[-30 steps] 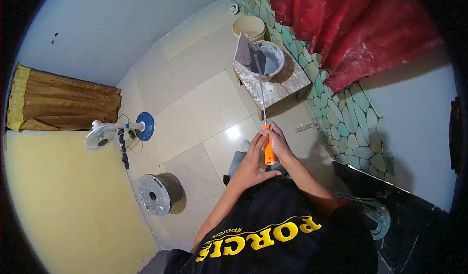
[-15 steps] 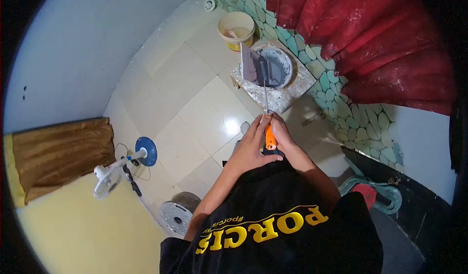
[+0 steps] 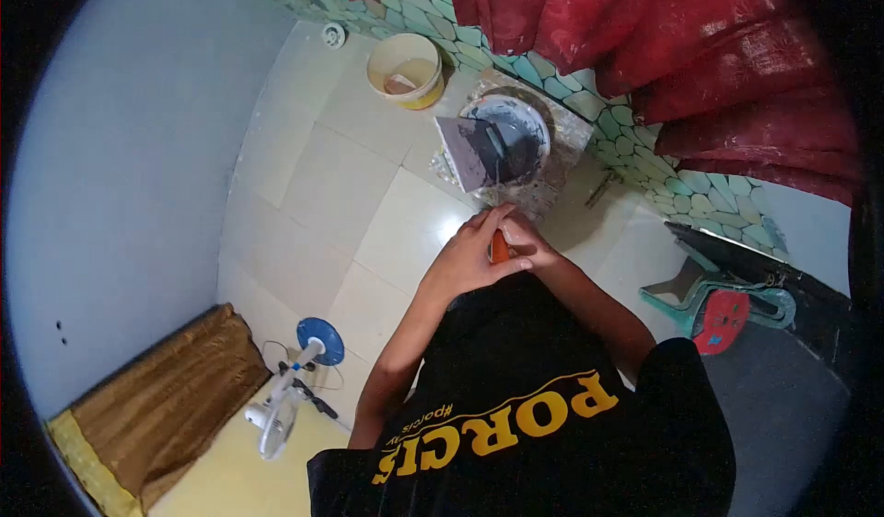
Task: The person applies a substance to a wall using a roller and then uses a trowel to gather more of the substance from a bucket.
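Observation:
My left hand [image 3: 468, 255] and my right hand [image 3: 530, 243] close together around the orange handle of a paint roller [image 3: 498, 247]. Its thin metal rod runs away from me, and the grey roller end lies over a bucket [image 3: 545, 139] holding grey paint. A flat board [image 3: 455, 151], smeared dark grey on one side, leans tilted in the bucket's opening, beside the roller. My fingers hide most of the handle.
The bucket stands on a paint-splattered board [image 3: 570, 130] by the stone-pattern wall. Behind it is a yellowish pail [image 3: 431, 92] with liquid. Red curtains [image 3: 737, 75] hang at right, above a green and red stool [image 3: 723, 319]. A white fan [image 3: 276, 416] with a blue base stands at lower left.
The camera view has turned, shifting the room around me. My hands still hold the roller; they now cover more of the orange handle, and the board appears more tilted.

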Demonstrator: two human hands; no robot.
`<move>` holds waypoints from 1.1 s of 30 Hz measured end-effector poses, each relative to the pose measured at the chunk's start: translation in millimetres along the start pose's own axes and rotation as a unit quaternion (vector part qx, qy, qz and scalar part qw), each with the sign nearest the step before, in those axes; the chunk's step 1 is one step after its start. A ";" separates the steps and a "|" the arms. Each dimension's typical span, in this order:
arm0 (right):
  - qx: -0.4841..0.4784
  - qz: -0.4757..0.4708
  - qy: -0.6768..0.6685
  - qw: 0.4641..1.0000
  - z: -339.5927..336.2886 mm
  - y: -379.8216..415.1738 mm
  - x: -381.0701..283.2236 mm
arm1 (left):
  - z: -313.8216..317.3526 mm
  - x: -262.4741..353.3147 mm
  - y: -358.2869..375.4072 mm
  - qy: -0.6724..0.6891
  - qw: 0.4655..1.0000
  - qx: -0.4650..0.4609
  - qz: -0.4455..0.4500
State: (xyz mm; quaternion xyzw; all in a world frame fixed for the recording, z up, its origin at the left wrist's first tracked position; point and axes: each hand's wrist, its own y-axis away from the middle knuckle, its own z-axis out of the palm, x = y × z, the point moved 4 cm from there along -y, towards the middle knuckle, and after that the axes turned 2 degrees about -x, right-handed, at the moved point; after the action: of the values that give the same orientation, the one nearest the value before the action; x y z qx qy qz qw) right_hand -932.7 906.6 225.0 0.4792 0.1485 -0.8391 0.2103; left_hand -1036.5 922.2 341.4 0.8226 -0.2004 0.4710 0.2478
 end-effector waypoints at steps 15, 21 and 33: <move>0.228 0.263 0.124 0.929 -36.6 -76.7 25.2 | -52.3 -55.2 -92.5 -0.014 0.989 -0.139 -0.039; 0.255 0.269 0.286 0.883 -37.1 -83.2 48.1 | -69.1 -55.6 -116.5 -0.070 0.960 -0.271 0.004; 0.456 0.217 0.231 0.831 -1.1 -120.6 78.8 | -131.3 -82.7 -119.0 -0.097 0.890 -0.403 0.191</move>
State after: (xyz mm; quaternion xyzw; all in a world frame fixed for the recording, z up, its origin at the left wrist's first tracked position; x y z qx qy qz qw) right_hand -1027.3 995.2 161.9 0.7206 -0.3148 -0.6089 0.1043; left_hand -1097.6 1103.3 300.0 0.6392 -0.5493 0.3061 0.4428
